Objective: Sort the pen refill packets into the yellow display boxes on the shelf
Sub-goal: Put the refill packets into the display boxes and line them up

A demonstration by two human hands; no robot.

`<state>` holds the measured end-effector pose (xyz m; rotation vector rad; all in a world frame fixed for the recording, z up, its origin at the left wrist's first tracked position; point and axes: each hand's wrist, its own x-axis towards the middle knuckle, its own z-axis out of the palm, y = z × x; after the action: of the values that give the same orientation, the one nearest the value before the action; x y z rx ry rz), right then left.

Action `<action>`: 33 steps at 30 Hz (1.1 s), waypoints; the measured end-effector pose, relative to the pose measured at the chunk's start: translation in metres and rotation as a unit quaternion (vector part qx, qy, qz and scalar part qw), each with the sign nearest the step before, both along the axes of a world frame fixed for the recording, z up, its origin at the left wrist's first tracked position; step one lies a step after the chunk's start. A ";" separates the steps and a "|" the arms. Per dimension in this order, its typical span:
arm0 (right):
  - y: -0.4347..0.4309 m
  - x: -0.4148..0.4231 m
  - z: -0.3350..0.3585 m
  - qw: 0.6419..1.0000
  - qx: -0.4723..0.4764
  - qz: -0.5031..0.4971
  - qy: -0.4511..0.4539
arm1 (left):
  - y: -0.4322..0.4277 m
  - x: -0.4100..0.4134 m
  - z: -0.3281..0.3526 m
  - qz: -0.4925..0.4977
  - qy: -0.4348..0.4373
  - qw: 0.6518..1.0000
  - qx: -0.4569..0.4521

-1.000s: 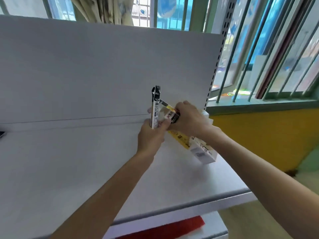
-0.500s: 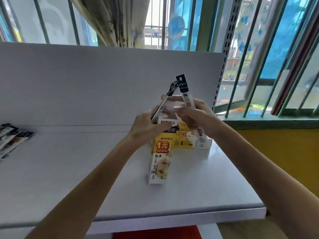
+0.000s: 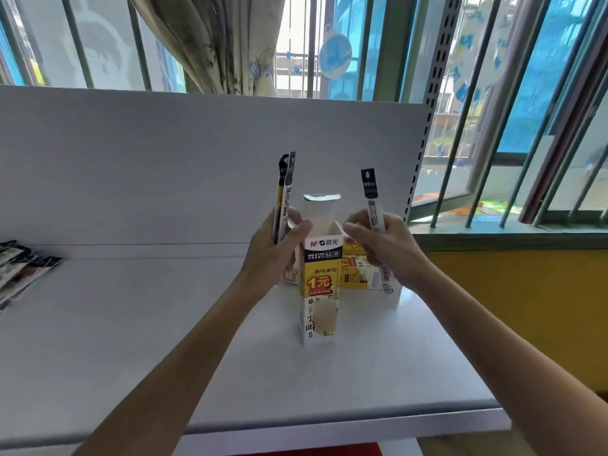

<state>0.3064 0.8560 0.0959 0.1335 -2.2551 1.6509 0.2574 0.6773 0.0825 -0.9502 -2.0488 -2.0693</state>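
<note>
Where the white shelf [image 3: 131, 324] met its back panel [image 3: 164, 159] below a barred window [image 3: 493, 126] and curtain [image 3: 214, 44], an upright yellow display box [image 3: 320, 291] stood towards the right rear corner, top flap open, a second box [image 3: 360, 276] lying behind it. Fingers [image 3: 297, 230] of the left hand [image 3: 273, 255] gripped black-topped refill packets [image 3: 283, 192] left of the flap. The right hand [image 3: 385, 248] pinched a single packet [image 3: 371, 199]. Loose packets [image 3: 23, 271] lay at the left edge, well apart from the box.
</note>
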 end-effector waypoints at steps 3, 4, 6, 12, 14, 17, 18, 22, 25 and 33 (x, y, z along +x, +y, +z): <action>0.000 -0.002 -0.009 0.999 0.006 -0.036 0.020 | 0.005 -0.002 0.002 -0.003 -0.016 1.000 0.012; 0.001 -0.002 -0.006 0.997 0.016 -0.064 0.034 | 0.006 -0.002 0.003 -0.006 -0.025 1.000 0.013; 0.002 0.000 0.008 0.994 -0.025 -0.083 0.070 | 0.009 -0.003 0.004 -0.013 -0.036 0.999 0.011; -0.009 0.029 0.085 0.944 -0.227 0.048 0.233 | 0.017 0.001 0.004 -0.036 -0.064 0.997 0.021; -0.023 0.029 0.102 0.927 -0.253 0.073 0.267 | 0.020 0.004 0.003 -0.044 -0.064 0.997 0.021; -0.043 0.014 0.101 0.943 -0.220 0.048 0.246 | 0.023 0.007 0.002 -0.052 -0.074 0.995 0.035; -0.045 0.007 0.092 0.957 -0.182 0.023 0.226 | 0.023 0.008 0.002 -0.052 -0.078 0.995 0.039; -0.035 -0.009 0.052 0.990 0.054 -0.075 0.109 | 0.018 0.008 0.002 -0.034 -0.074 0.996 0.028; -0.029 -0.016 0.044 0.988 0.091 -0.098 0.071 | 0.014 0.007 0.003 -0.013 -0.059 0.998 0.009; -0.062 -0.005 0.065 0.901 0.383 -0.173 0.107 | 0.024 0.009 0.003 0.110 0.045 0.990 -0.070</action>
<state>0.3015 0.7940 0.1612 0.0860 -2.4371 0.4847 0.2661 0.7009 0.0860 -0.7785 -2.1653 -1.7625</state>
